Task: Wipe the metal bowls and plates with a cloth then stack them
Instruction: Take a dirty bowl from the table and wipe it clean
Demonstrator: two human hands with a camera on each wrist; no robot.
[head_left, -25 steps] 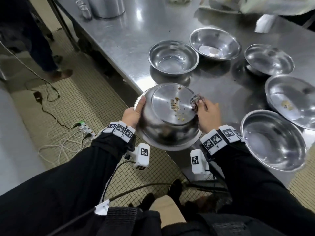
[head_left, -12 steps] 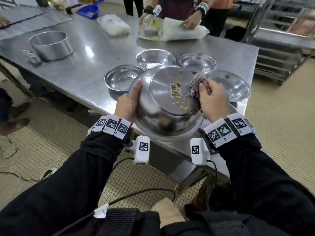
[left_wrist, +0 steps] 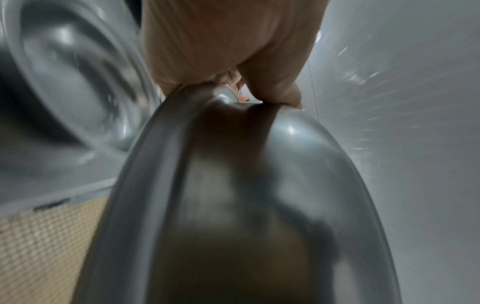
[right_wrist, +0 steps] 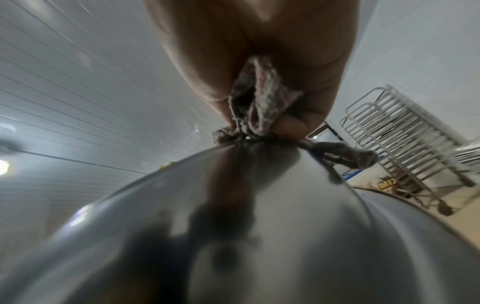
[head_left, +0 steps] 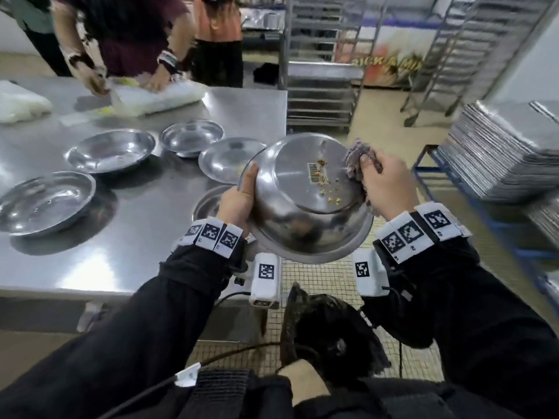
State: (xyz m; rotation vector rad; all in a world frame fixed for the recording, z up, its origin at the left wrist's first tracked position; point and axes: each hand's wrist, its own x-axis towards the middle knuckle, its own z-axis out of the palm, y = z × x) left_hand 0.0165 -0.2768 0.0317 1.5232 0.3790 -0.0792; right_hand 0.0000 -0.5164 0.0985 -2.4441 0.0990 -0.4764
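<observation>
An upturned metal bowl [head_left: 305,204] is held in the air past the table's right corner, its flat base toward me with a barcode sticker and yellow crumbs on it. My left hand [head_left: 239,201] grips its left rim, thumb on the outside; the left wrist view shows the rim [left_wrist: 145,164] under the fingers. My right hand [head_left: 384,182] holds a bunched greyish cloth [head_left: 357,160] against the right edge of the base; the cloth [right_wrist: 254,107] shows between thumb and fingers in the right wrist view. Several more bowls [head_left: 45,201] and a plate [head_left: 230,158] lie on the steel table [head_left: 136,252].
Two people stand at the far side of the table, handling white plastic bags [head_left: 157,95]. A stack of metal trays [head_left: 508,152] sits on a blue rack to the right. Wire trolley racks [head_left: 320,62] stand behind. A tiled floor lies below the held bowl.
My view has swung to the right and up, and the bowl has moved with both hands from over the table's edge to beyond its right corner. The cloth stays at the base's right edge.
</observation>
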